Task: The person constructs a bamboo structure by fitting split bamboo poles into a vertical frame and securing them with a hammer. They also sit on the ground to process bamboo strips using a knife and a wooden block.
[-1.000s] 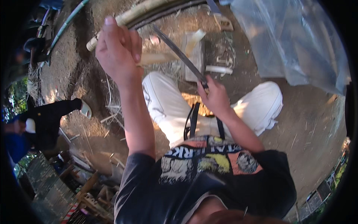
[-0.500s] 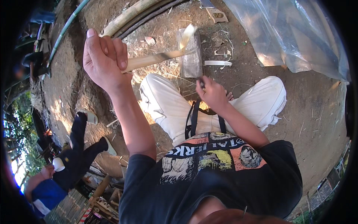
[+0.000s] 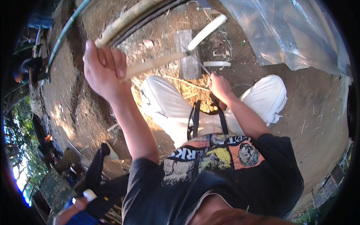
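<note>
My left hand is closed around one end of a flat bamboo strip, held out at the upper left. My right hand grips a thin-bladed knife above my lap. Its blade meets the strip's far end, over a wooden block on the ground. From there a pale sliver rises up and to the right; whether it is still joined to the strip is hard to tell. The knife's handle is mostly hidden in my fingers.
Bamboo poles lie beyond my left hand. Clear plastic sheeting covers the upper right. A white cut strip and shavings lie right of the block. At lower left, another person holds a white cup; a small fire burns nearby.
My right hand has moved slightly right, and the knife blade now shows against the strip. The sliver now extends longer, up and right. The person at lower left has moved down and right.
</note>
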`<state>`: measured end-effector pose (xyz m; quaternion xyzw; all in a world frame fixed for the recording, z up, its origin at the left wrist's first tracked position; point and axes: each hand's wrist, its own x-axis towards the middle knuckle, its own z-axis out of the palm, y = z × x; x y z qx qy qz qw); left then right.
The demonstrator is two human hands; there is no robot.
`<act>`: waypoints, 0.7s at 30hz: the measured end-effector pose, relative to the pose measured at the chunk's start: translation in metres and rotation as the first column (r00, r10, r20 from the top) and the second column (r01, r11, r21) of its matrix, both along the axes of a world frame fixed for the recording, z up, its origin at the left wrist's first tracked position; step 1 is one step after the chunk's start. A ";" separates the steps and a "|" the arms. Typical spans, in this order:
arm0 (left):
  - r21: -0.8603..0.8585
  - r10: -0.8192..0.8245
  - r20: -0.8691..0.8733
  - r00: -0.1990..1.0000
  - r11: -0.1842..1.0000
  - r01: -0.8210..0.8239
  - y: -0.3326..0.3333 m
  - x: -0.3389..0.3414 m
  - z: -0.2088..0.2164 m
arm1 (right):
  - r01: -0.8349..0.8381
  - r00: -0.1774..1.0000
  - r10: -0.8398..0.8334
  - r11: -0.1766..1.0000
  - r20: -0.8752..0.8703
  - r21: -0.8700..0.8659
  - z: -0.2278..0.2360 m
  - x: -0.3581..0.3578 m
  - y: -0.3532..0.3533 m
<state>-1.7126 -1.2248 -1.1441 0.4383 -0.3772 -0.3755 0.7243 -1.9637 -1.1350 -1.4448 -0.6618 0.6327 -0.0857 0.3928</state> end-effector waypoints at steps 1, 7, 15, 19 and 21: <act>-0.019 -0.006 -0.030 1.000 1.000 0.006 -0.004 0.005 -0.004 | -0.039 0.998 0.037 0.998 -0.043 -0.042 0.020 0.004 -0.012; 0.031 -0.031 -0.065 0.997 0.999 0.033 -0.007 0.008 0.000 | 0.067 0.985 -0.012 0.947 0.174 -0.315 0.048 0.026 0.007; 0.068 -0.063 -0.049 0.997 0.996 0.066 0.014 0.024 -0.005 | 0.152 0.976 -0.132 0.983 0.171 -0.104 0.029 0.014 -0.008; 0.094 -0.030 -0.065 0.997 0.995 0.036 -0.004 0.020 0.002 | 0.225 0.929 -0.089 0.906 0.359 -0.360 0.074 0.026 -0.006; 0.086 -0.030 -0.055 0.998 0.996 0.034 -0.010 0.013 0.003 | 0.261 0.910 -0.090 0.884 0.406 -0.388 0.097 0.033 -0.006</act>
